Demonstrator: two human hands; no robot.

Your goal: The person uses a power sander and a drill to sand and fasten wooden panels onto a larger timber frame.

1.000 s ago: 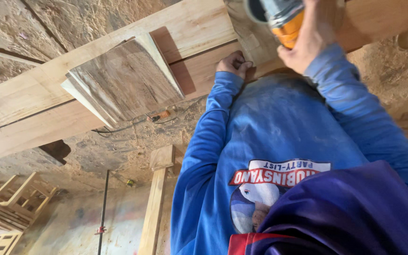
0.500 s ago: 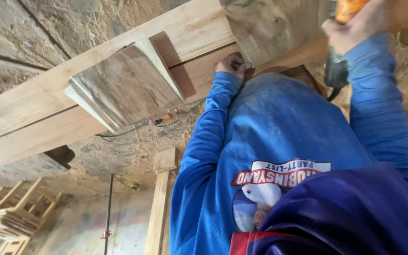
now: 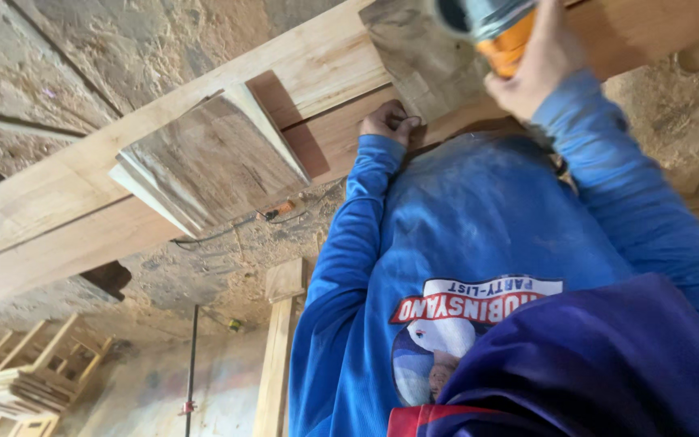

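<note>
My left hand (image 3: 390, 121) has its fingers curled on the lower edge of a worn plywood piece (image 3: 414, 57), which lies across two long timber beams (image 3: 325, 65). At the top edge, my right hand (image 3: 540, 69) grips an orange and grey power tool (image 3: 499, 28) held over that same piece. Part of the tool is cut off by the frame. Both arms are in blue sleeves, and my blue sweatshirt (image 3: 479, 243) with a printed picture fills the lower right.
A second, thicker plywood block (image 3: 212, 162) sits on the beams to the left. A thin cable (image 3: 228, 231) runs under it over rough ground. Lower left are a wooden post (image 3: 281, 348), a dark rod (image 3: 192, 356) and stacked wooden frames (image 3: 26, 380).
My right hand swung the power tool off to the right half a second ago and has brought it back over the plywood piece. My left hand has stayed on the wood.
</note>
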